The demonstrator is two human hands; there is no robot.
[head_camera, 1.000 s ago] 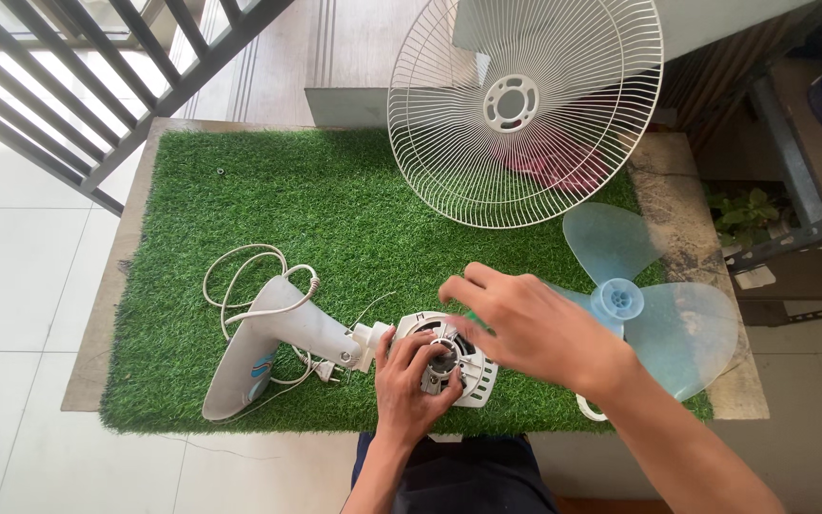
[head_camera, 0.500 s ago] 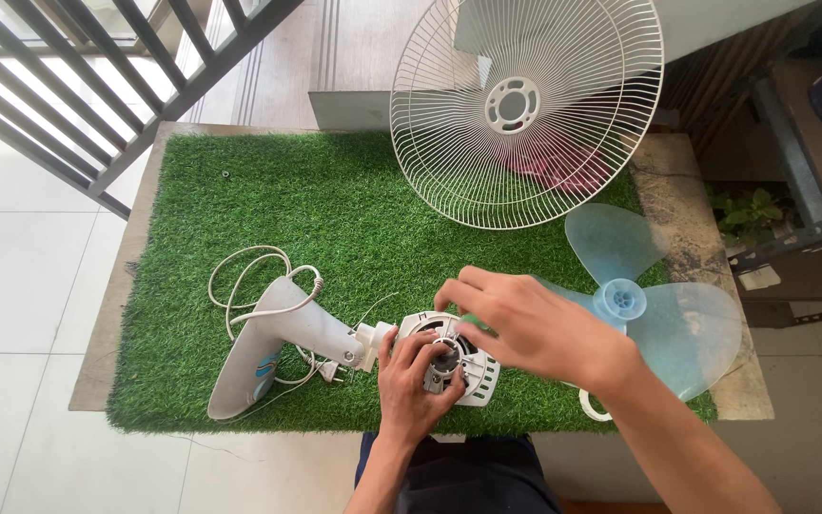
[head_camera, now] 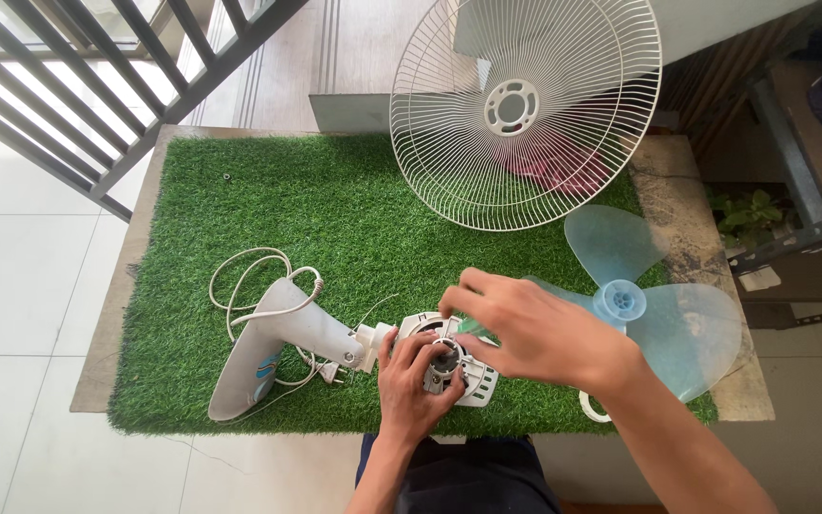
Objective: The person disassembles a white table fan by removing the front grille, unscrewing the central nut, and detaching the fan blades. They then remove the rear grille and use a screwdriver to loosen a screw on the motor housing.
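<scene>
A white fan motor housing [head_camera: 476, 383] lies on the green turf mat [head_camera: 335, 209], joined to a white fan stand [head_camera: 273, 347] that points left. My left hand [head_camera: 413, 385] grips the motor's front from below, fingers around its centre hub. My right hand [head_camera: 530, 328] reaches in from the right and rests its fingertips on the top of the motor housing. Whether those fingers pinch a small part is hidden.
A pale blue three-blade fan propeller [head_camera: 654, 305] lies right of the motor. A white wire fan guard [head_camera: 525, 109] leans at the back. A white power cord [head_camera: 249, 276] coils by the stand. Dark railing [head_camera: 97, 86] at upper left; metal shelving [head_camera: 801, 152] at right.
The view has shifted slightly. My right hand's fingers have curled a little closer over the motor top; my left hand stays on the hub.
</scene>
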